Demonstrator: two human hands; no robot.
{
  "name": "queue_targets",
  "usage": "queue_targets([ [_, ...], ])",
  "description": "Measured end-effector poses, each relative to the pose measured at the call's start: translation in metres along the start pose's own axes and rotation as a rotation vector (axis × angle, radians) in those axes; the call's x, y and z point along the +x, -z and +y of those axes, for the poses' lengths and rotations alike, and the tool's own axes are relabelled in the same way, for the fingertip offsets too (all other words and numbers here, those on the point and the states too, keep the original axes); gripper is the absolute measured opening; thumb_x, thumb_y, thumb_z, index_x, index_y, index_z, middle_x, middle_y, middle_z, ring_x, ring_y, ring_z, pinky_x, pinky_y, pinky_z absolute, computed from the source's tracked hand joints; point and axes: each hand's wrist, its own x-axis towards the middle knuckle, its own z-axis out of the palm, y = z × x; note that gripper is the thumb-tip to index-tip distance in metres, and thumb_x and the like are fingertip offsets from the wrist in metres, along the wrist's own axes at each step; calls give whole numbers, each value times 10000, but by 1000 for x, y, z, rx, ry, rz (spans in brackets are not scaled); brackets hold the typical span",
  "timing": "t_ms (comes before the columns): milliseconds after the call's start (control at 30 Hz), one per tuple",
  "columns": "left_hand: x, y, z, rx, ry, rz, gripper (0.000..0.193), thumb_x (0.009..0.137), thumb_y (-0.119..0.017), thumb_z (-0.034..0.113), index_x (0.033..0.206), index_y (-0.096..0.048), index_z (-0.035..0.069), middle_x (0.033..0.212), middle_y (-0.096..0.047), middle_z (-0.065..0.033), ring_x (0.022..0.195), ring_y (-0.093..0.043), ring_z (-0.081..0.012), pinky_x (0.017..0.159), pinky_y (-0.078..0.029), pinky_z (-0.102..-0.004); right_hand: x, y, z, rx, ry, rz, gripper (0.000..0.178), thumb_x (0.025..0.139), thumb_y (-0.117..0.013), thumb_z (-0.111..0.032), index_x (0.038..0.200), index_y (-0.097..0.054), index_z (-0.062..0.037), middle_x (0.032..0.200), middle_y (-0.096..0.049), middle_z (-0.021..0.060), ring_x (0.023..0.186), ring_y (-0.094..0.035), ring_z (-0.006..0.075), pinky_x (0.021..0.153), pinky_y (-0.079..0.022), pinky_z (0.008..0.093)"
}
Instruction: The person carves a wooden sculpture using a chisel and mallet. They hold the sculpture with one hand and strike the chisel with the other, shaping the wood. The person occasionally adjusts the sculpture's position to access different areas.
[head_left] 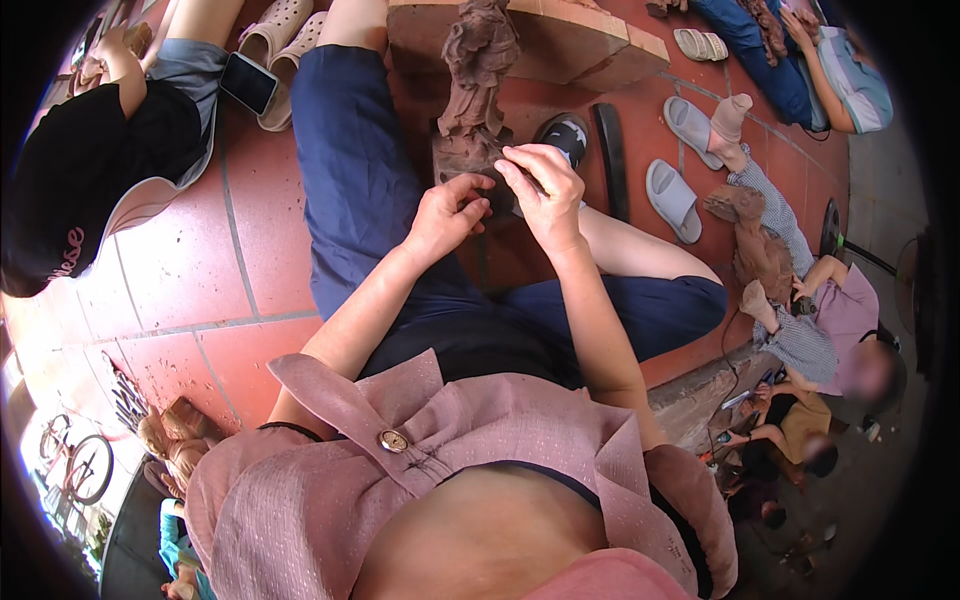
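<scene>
A reddish-brown sculpted figure (480,60) with folded drapery stands upright in front of me, between my legs. Its lower part widens into a rough base (465,160) of the same colour. My right hand (548,195) is closed in a pinch just right of that base. Between its fingertips is a thin stick-like tool (497,148), mostly hidden, pointing toward the figure's foot. My left hand (447,215) is at the near side of the base, its fingers curled and thumb bent in. What those fingers hold, if anything, is hidden.
A brick-coloured slab (570,45) lies behind the figure, and a dark flat bar (610,160) is on the tiled floor. Grey slippers (672,200) are at right. A person in a black cap (60,200) sits close at left, with a phone (248,83). Others work at right.
</scene>
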Motion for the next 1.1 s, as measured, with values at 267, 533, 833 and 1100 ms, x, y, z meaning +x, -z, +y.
queue_targets([
  [267,2,0,-5,-57,-10,-1,270,906,-560,56,1173,-582,30,818,-654,-48,627,-621,-84,566,-514,-227,20,26,4,138,-16,-236,157,774,-752,-68,906,-699,1,813,-667,121,667,-648,213,583,-497,303],
  [533,-16,1,21,-39,-45,197,419,900,-544,35,1311,-465,24,855,-643,-87,609,-630,-114,535,-512,-236,18,22,-14,168,-5,-304,150,777,-738,-44,917,-693,-19,801,-650,110,675,-648,252,595,-514,325],
  [833,-34,-4,6,-111,9,139,298,866,-557,3,1162,-531,-6,822,-629,-80,627,-619,-128,593,-501,-253,22,4,9,162,166,-503,152,765,-710,-2,913,-685,-29,938,-642,101,823,-664,247,705,-543,323],
  [1100,-18,-6,-16,-76,-57,72,262,902,-547,9,1164,-540,7,845,-615,-47,727,-599,-95,685,-497,-238,33,-9,-1,92,190,-533,163,772,-693,7,925,-697,-47,897,-633,97,808,-661,238,687,-538,320],
])
